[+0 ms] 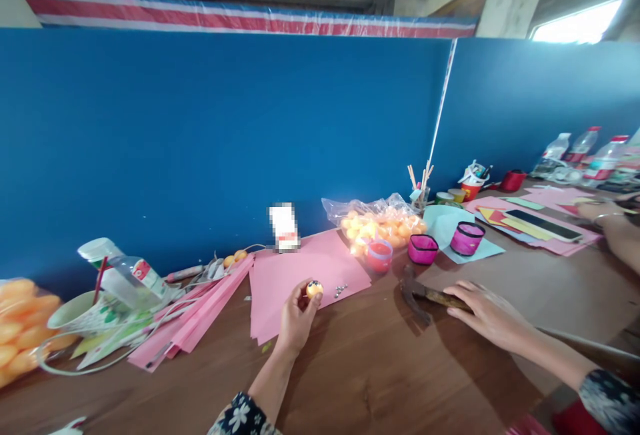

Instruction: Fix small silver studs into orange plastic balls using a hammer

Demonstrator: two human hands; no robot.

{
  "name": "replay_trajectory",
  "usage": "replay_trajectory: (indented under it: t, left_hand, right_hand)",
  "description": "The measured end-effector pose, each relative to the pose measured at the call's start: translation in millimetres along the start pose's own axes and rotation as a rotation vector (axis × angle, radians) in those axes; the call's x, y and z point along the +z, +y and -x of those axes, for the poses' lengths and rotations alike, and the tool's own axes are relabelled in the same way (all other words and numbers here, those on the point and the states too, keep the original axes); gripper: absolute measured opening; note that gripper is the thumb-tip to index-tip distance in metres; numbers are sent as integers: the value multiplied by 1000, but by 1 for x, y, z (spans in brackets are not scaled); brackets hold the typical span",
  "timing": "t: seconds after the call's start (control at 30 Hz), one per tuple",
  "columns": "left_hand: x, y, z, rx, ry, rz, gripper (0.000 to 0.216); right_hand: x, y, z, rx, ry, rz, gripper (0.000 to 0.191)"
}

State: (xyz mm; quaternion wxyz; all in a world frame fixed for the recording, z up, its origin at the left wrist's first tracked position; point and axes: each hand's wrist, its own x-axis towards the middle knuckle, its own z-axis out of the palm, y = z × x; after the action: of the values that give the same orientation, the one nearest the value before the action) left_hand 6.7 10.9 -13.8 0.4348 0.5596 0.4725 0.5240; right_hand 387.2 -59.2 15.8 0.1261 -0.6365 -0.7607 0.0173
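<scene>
My left hand [299, 318] pinches a small orange ball [315, 289], like a table tennis ball, with dark marks on its top, between thumb and fingers above the table. At the right, my right hand [480, 312] is on the wooden handle of a hammer [440, 298], thumb below it and fingers over it. The hammer's metal head points left and lies on or just above the wood. Close to the ball, several small shiny metal pieces [341, 290] lie on a pink sheet [300, 282].
Behind are a clear bag of orange balls [383, 225], a red cup [379, 256] and two magenta fabric rings [423, 249]. Another bag of balls [23, 328] and a plastic bottle [143, 282] stand left. A co-worker's hand [607, 212] is at far right, near a phone [543, 225].
</scene>
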Motion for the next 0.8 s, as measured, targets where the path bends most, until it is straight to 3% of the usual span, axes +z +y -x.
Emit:
replay_trajectory:
  t: [0.3, 0.4, 0.5, 0.6, 0.7, 0.8]
  left_hand:
    - [1, 2, 1, 11, 8, -18, 44]
    - [1, 0, 0, 21, 10, -27, 43]
    - [2, -1, 0, 14, 7, -25, 42]
    - [3, 0, 0, -2, 24, 1, 43]
    - [3, 1, 1, -21, 43, 45, 45]
    - [2, 2, 1, -18, 57, 61, 45]
  right_hand:
    - [6, 23, -10, 5, 7, 10, 27]
    - [-3, 13, -16, -12, 37, 3, 31]
    - [-16, -27, -26, -40, 164, -23, 31]
    - [-16, -88, -42, -174, 212, -127, 29]
    - [4, -144, -63, -312, 188, -182, 28]
    - [33, -175, -86, -343, 208, -151, 27]
